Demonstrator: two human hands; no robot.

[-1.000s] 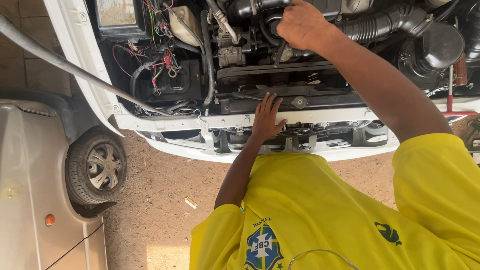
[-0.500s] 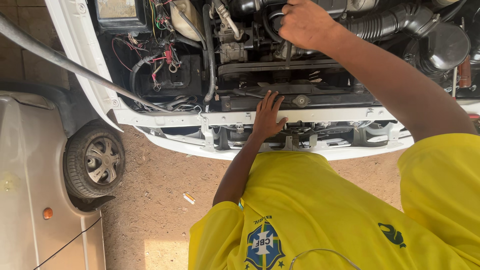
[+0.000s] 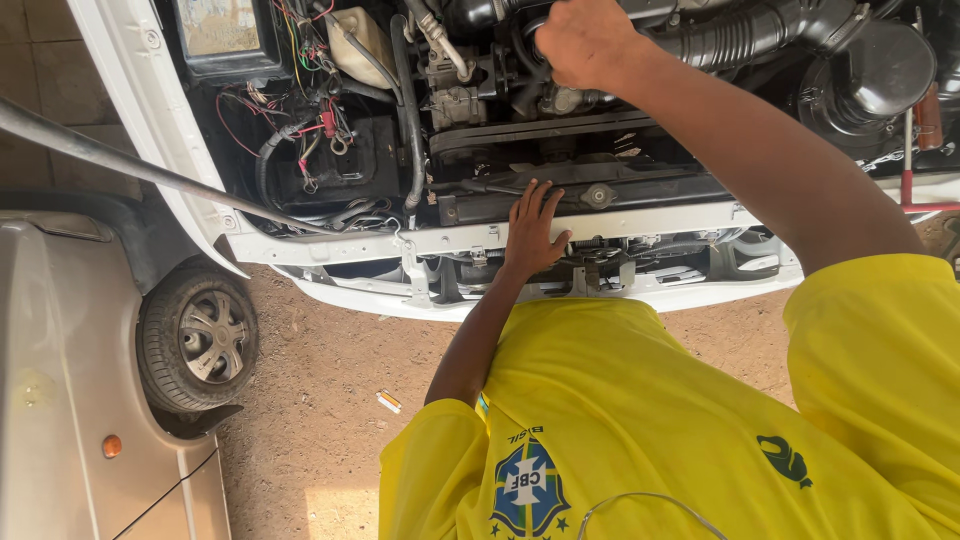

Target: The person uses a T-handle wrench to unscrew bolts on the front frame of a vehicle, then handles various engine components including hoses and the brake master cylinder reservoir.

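I lean over the open engine bay of a white car point(image 3: 150, 120). My left hand point(image 3: 535, 232) lies flat on the white front crossmember point(image 3: 660, 222), fingers spread, holding nothing. My right hand point(image 3: 585, 40) reaches deep into the bay with its fingers curled shut on an engine part beside the black ribbed intake hose point(image 3: 745, 35). My hand hides what it grips. My yellow shirt point(image 3: 650, 430) fills the lower right of the view.
A grey hood prop rod point(image 3: 120, 165) crosses from the left. Tangled red and black wiring point(image 3: 315, 130) and a black box sit left in the bay. A silver car with its wheel point(image 3: 195, 337) stands at the left on reddish dirt point(image 3: 320, 420).
Both hands stay where they were: the left flat on the crossmember, the right closed in the engine bay. Only the view has shifted slightly.
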